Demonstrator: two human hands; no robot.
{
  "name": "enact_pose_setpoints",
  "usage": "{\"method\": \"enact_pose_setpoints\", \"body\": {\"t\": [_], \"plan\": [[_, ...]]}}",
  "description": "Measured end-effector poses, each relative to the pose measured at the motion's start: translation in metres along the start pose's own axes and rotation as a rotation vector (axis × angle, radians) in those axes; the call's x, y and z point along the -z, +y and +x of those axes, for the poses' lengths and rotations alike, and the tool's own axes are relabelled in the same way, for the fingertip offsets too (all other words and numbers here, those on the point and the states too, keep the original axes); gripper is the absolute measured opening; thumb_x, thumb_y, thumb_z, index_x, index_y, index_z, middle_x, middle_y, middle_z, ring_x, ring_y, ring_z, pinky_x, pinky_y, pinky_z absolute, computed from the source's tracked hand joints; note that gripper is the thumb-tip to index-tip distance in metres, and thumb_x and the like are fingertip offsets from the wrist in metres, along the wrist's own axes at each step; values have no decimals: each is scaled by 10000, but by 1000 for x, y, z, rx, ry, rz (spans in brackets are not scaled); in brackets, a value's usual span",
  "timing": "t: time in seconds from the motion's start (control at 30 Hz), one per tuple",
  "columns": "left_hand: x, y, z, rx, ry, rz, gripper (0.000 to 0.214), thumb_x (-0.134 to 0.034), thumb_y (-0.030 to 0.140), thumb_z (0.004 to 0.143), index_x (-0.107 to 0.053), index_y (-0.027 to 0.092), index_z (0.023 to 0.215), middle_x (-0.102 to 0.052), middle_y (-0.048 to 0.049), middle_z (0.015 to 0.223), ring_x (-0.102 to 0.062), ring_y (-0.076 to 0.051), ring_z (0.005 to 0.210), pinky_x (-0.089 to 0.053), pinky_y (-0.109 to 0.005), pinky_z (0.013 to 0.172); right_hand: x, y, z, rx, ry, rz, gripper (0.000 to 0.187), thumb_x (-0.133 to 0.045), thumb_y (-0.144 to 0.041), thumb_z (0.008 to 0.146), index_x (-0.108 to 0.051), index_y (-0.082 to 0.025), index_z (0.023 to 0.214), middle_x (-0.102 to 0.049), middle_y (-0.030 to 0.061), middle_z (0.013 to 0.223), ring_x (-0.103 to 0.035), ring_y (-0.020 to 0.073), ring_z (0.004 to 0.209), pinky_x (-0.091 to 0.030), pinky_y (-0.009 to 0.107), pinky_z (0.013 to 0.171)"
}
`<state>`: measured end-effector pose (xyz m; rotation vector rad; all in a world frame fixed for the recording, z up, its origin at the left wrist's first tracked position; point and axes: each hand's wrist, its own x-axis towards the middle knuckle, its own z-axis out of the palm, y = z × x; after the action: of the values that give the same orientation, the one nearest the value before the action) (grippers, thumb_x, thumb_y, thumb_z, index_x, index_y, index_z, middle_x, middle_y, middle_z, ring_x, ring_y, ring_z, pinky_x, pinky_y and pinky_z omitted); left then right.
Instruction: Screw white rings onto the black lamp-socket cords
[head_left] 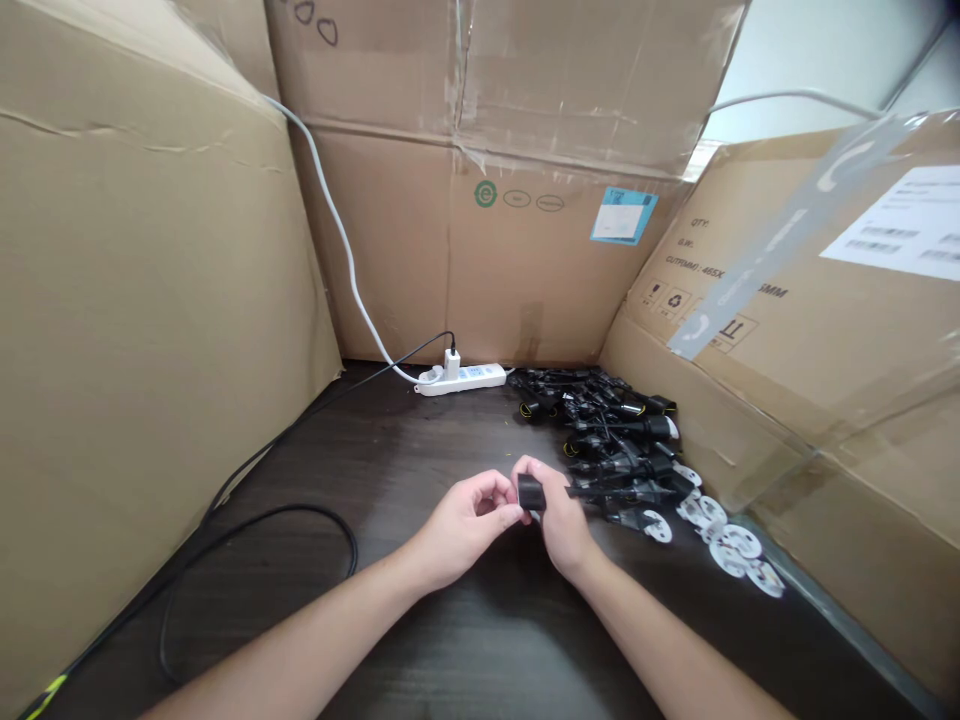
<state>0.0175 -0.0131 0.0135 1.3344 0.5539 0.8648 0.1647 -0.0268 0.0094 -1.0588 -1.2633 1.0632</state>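
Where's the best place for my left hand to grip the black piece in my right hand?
Probably the exposed end of the black piece, in a light pinch coming from the left: that end juts out toward your left hand, while your right hand wraps around the rest.

The held piece (531, 492) looks smooth, the boxes (525, 290) matt cardboard, the tape (784, 235) glossy plastic, the tabletop (405, 450) wood-like.
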Motion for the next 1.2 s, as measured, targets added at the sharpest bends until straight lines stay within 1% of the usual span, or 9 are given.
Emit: {"method": "enact_pose_setpoints", "body": {"t": [0.2, 0.4, 0.83, 0.9, 1.0, 1.07, 1.13, 1.2], "plan": [[-1, -1, -1, -24, 4, 16, 252, -697, 317, 819, -495, 177, 765, -557, 27, 739, -507, -111, 703, -404, -249, 703, 1, 0, 0, 15, -12, -31, 416, -408, -458, 943, -525, -198, 640, -510, -11, 571, -437, 130, 507, -368, 244, 476], [-1, -1, -2, -31, -1, 46, 230, -678, 308, 831, -498, 176, 776, -541, 29, 737, -485, -108, 691, -395, -246, 692, 2, 3, 0, 30, -15, -66, 415, -391, -437, 956, -532, -198, 647, -502, -12, 583, -436, 132, 514, -369, 248, 481], [-1, -2, -2, -29, -7, 22, 246, -689, 325, 831, -500, 176, 781, -573, 10, 774, -526, -122, 745, -406, -253, 724, 1, 2, 0, 20, -9, -52, 420, -421, -447, 957, -533, -197, 639, -500, -12, 577, -439, 130, 515, -368, 242, 483], [-2, -2, -2, -35, 17, 31, 238, -688, 340, 835, -521, 174, 805, -580, 6, 777, -533, -128, 748, -408, -259, 726, 1, 5, 0, 2, 1, -3, 426, -427, -457, 959, -533, -195, 640, -491, -18, 562, -427, 123, 499, -360, 237, 475], [-2, -1, -2, -46, 55, 79, 220, -673, 358, 855, -581, 163, 898, -586, 5, 761, -522, -128, 717, -408, -262, 708, 1, 11, 1, -26, 16, 79, 436, -434, -493, 961, -536, -194, 660, -475, -30, 535, -408, 113, 471, -348, 228, 457], [-2, -1, -2, -60, 49, 101, 228, -664, 358, 867, -615, 151, 948, -605, -2, 760, -525, -125, 710, -412, -260, 709, 1, 13, 1, -29, 20, 103, 436, -440, -510, 960, -536, -195, 675, -475, -34, 536, -410, 111, 469, -350, 224, 453], [-2, -1, -2, -63, 38, 85, 239, -674, 368, 864, -629, 145, 937, -624, -7, 756, -527, -114, 687, -409, -245, 679, 1, 13, 1, -23, 21, 98, 427, -441, -514, 960, -537, -196, 691, -480, -36, 548, -418, 112, 475, -358, 223, 456], [-1, -2, -1, -22, 34, 26, 278, -701, 407, 839, -612, 151, 898, -625, 3, 734, -483, -85, 592, -371, -218, 570, 0, 10, 0, -15, 26, 78, 419, -442, -521, 953, -539, -198, 704, -483, -37, 554, -423, 113, 474, -358, 224, 453]]}}
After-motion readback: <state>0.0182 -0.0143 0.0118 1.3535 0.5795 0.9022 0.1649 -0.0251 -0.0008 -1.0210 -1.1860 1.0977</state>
